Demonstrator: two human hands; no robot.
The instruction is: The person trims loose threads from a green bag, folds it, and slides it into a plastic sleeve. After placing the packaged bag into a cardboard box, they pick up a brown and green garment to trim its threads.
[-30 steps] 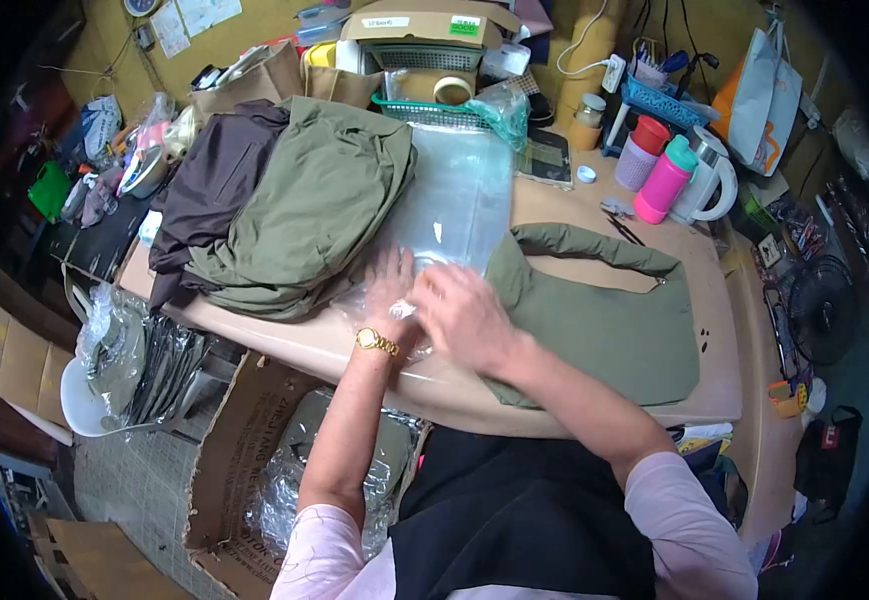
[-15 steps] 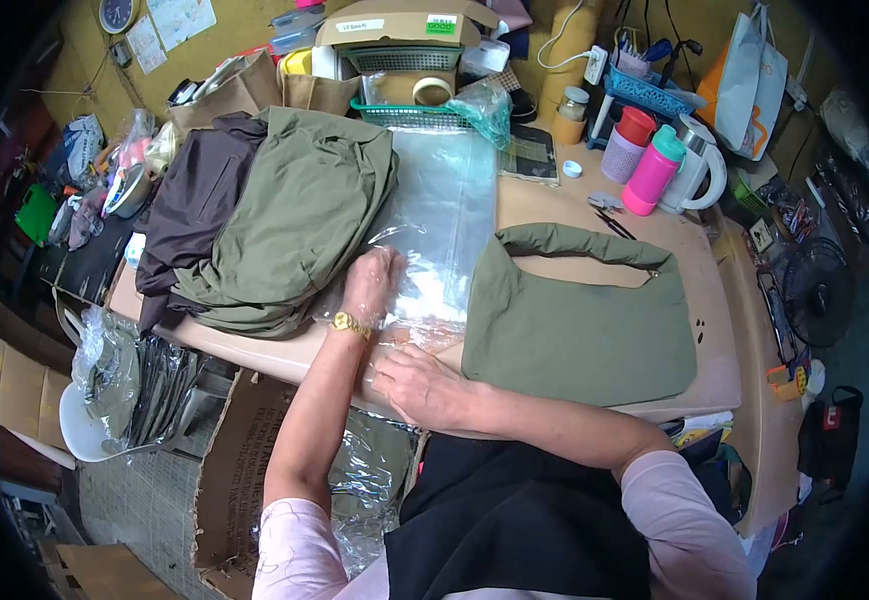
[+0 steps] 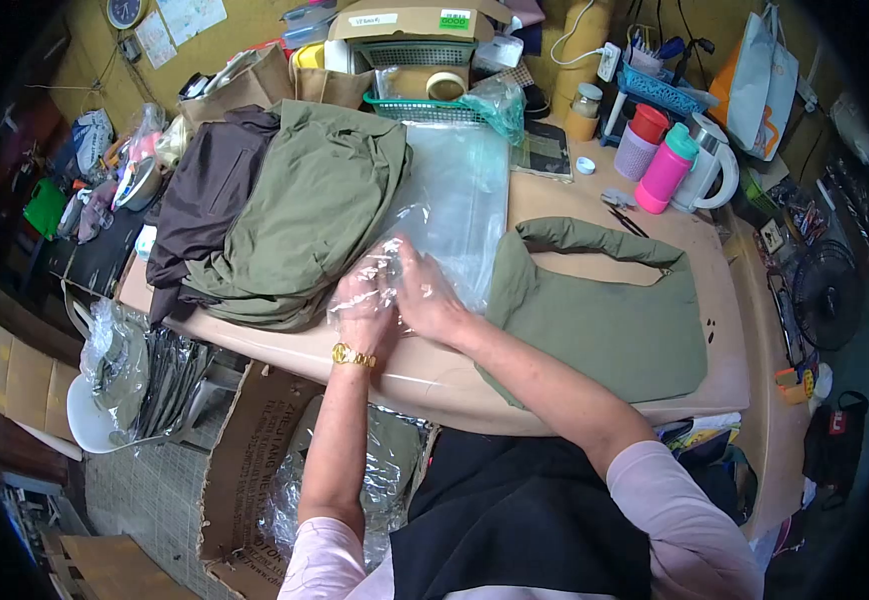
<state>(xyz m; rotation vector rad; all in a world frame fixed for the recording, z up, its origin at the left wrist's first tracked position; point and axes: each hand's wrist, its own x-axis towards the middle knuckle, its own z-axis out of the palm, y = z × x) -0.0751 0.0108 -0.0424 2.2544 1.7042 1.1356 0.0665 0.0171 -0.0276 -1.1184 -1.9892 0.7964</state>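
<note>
My left hand (image 3: 363, 300), with a gold watch at the wrist, is at the near end of a clear plastic bag (image 3: 410, 222), and shiny film lies over its fingers. Close against it, my right hand (image 3: 429, 296) has its fingers bent onto the same film. Both hands grip the bag, though the film and glare partly hide the fingertips. More flat clear bags (image 3: 465, 175) lie stacked beyond them. To the right rests a flat olive green shoulder bag (image 3: 605, 325) with a puffy strap. A pile of olive green bags (image 3: 305, 200) sits left of my hands.
Dark brown bags (image 3: 205, 185) lie beside the olive pile. A pink bottle (image 3: 667, 175), a kettle (image 3: 710, 170) and a green basket (image 3: 425, 110) stand at the back of the table (image 3: 435, 385). Below the front edge is an open cardboard box (image 3: 245, 480) with plastic-wrapped items.
My right hand has moved up from the table's front edge to meet my left hand at the plastic bag. The film now bunches up over my left fingers. The view has shifted slightly.
</note>
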